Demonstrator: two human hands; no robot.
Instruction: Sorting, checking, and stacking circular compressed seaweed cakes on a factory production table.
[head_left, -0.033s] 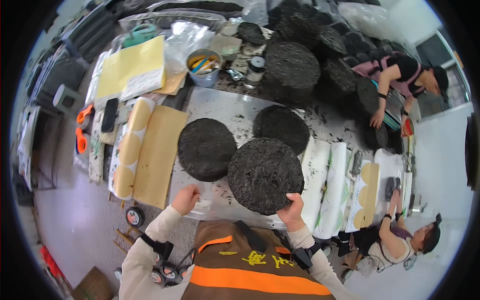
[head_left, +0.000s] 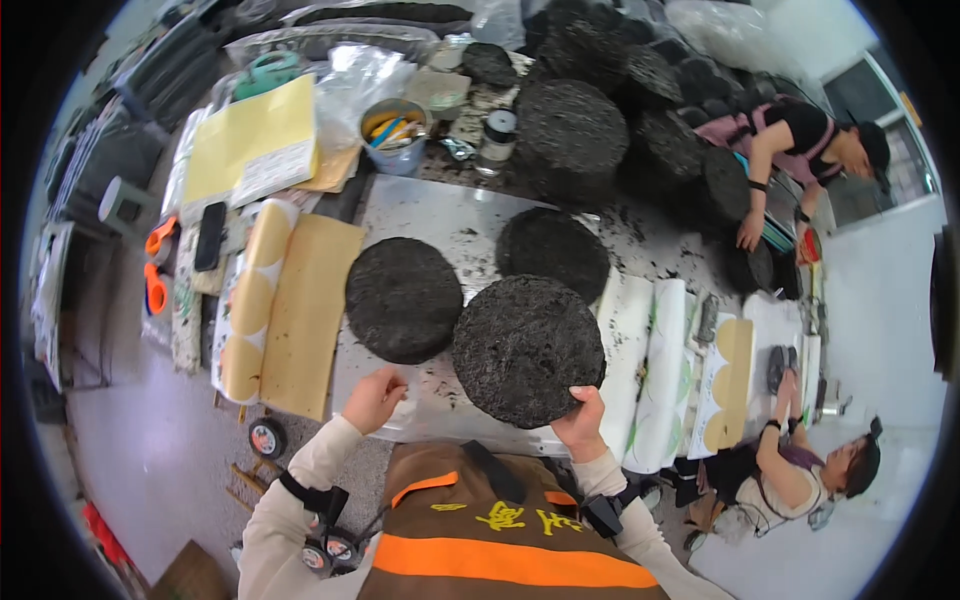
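My right hand [head_left: 580, 420] grips the near right edge of a round black pressed cake [head_left: 528, 352], thumb on top. The cake is thick and rough, and its face is turned up toward me. Behind it lies a second black cake [head_left: 553, 252], partly covered by the held one. A third black cake [head_left: 404, 300] rests to the left on the pale metal work surface [head_left: 395, 205]. Just below that cake, my left hand [head_left: 375, 400] is closed with its fingers curled together; whether anything is in them is hidden.
Brown paper sheets [head_left: 318, 300] and orange-handled scissors [head_left: 158, 265] lie left. A bucket of tools [head_left: 396, 135] and a lidded jar [head_left: 497, 140] stand at the back, beside stacked black cakes [head_left: 570, 135]. Two people work at right, one person's hand [head_left: 750, 232] near a cake. White rolls [head_left: 658, 375] lie closer.
The view has turned slightly, so the table and its things sit a little further left in the picture. My right hand still grips the cake; both hands look nearly unmoved.
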